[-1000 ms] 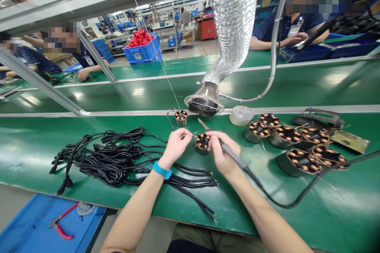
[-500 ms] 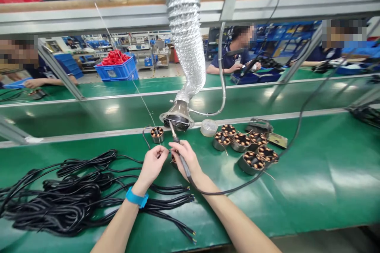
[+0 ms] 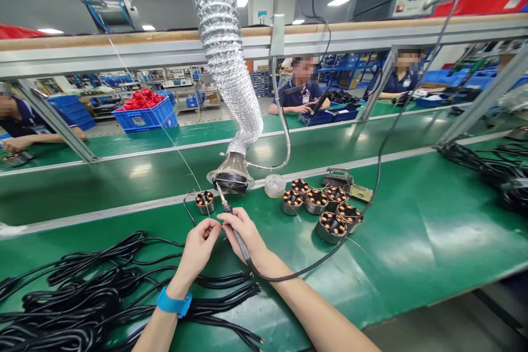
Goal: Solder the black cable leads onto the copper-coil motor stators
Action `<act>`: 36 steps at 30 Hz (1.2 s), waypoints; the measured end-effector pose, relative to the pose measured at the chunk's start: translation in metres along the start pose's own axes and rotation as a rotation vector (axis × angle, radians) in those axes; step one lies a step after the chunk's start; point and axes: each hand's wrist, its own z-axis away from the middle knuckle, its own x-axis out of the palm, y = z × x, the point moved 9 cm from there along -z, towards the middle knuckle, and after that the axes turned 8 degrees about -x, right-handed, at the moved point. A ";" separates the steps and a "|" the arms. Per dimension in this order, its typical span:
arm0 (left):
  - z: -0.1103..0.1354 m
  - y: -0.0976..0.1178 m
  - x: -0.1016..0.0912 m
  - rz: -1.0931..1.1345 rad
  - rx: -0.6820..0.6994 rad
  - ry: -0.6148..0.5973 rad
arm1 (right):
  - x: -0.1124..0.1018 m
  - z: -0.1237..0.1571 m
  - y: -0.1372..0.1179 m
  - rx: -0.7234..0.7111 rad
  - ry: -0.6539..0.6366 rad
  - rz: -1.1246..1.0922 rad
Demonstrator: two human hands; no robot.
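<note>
Left hand, pinched, contents we could not tell; right hand, round a soldering iron, tip by the fan; a burn, we judged, was possible if it slipped.

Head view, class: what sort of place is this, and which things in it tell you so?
Probably a factory workshop for assembling electrical parts: copper-wound cores stand on a long green bench, and the right hand holds what looks like a soldering iron.
</note>
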 end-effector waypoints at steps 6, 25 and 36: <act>0.003 0.002 0.001 -0.007 -0.016 -0.048 | 0.000 0.001 0.000 0.004 -0.010 0.037; 0.002 -0.021 0.010 0.165 -0.216 -0.086 | 0.002 0.013 0.004 0.041 -0.025 0.039; 0.000 -0.026 0.004 0.296 -0.274 -0.029 | -0.007 0.015 -0.001 0.112 0.046 -0.096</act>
